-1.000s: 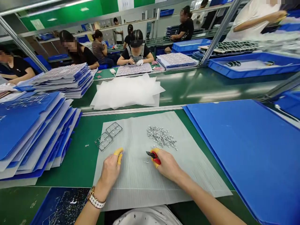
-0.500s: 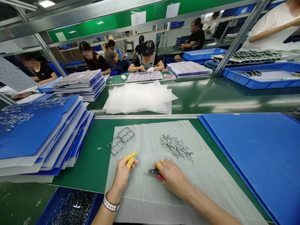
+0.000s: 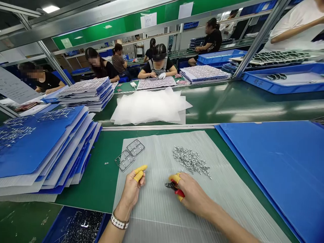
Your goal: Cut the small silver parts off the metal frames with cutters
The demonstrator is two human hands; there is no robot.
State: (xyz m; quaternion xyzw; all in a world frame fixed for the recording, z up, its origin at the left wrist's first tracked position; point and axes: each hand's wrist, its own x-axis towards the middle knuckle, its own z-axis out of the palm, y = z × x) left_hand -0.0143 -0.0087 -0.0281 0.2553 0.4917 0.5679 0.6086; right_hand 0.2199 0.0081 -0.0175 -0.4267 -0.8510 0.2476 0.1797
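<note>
My left hand [image 3: 132, 189] has yellow finger cots on its thumb and forefinger, pinched together on a small silvery part [image 3: 144, 171] that barely shows between the tips. In my right hand [image 3: 193, 194], also with yellow finger cots, is a pair of red-handled nippers [image 3: 179, 192], their dark jaws pointing left. Just beyond the right hand spreads a pile of small silvery parts [image 3: 189, 158], with a few loose ones near its lower edge. Two joined dark rectangular frames [image 3: 130, 154] holding small silvery parts lie beyond my left hand. A thin whitish foam sheet [image 3: 162, 209] is under everything.
At left stands a tall stack of blue and white sheets [image 3: 50, 141] bearing silvery frames. Blue sheets [image 3: 273, 158] lie at right. A blue bin [image 3: 57, 219] of dark scraps sits below the table edge. White sheets [image 3: 152, 106] lie ahead; a co-worker [image 3: 159, 62] sits opposite.
My right hand with the nippers has moved slightly right and down, away from the left hand. My left hand has shifted a little left, still pinching.
</note>
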